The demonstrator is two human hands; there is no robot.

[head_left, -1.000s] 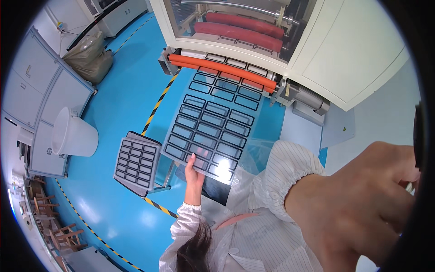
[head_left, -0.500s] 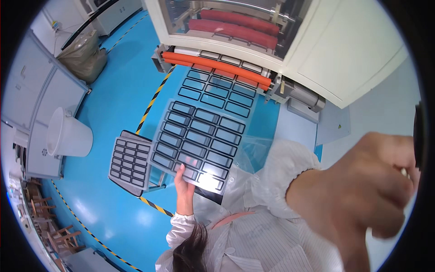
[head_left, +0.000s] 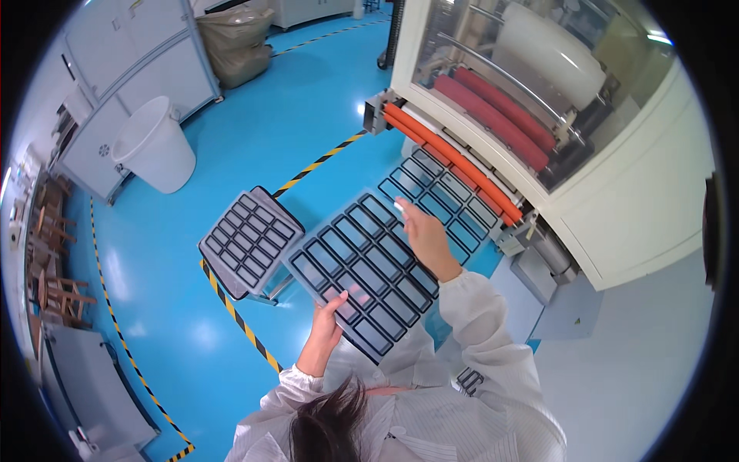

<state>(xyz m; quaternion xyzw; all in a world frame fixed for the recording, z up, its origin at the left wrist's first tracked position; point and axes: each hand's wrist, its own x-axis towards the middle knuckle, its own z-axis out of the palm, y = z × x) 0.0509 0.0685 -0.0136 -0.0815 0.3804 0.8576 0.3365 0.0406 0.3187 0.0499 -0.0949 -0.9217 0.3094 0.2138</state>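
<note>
A clear sheet printed with rows of black-framed rectangles (head_left: 371, 269) is tilted in front of me, apparently lying on others like it. My left hand (head_left: 326, 329) grips its near left edge, thumb on top and fingers hidden underneath. Over the sheet's far right part is my right hand (head_left: 428, 240), its fingers drawn together with a small white bit (head_left: 398, 206) showing at the tip. What that bit is, I cannot make out. Beyond the right hand, a clear web with the same black frames (head_left: 450, 202) runs toward the orange roller (head_left: 454, 162) of a machine.
To the left, a stack of framed sheets (head_left: 250, 239) rests on a small stand. A white bucket (head_left: 158, 146) is further left, near grey cabinets (head_left: 146, 54) and a bagged bundle (head_left: 239, 46). The cream machine housing (head_left: 623, 200) blocks the far right. Striped tape (head_left: 239, 323) marks the blue floor.
My right hand has come from the far right, close to the camera, down over the sheet. My view has turned, so the machine sits further right. The left hand still grips the sheet.
</note>
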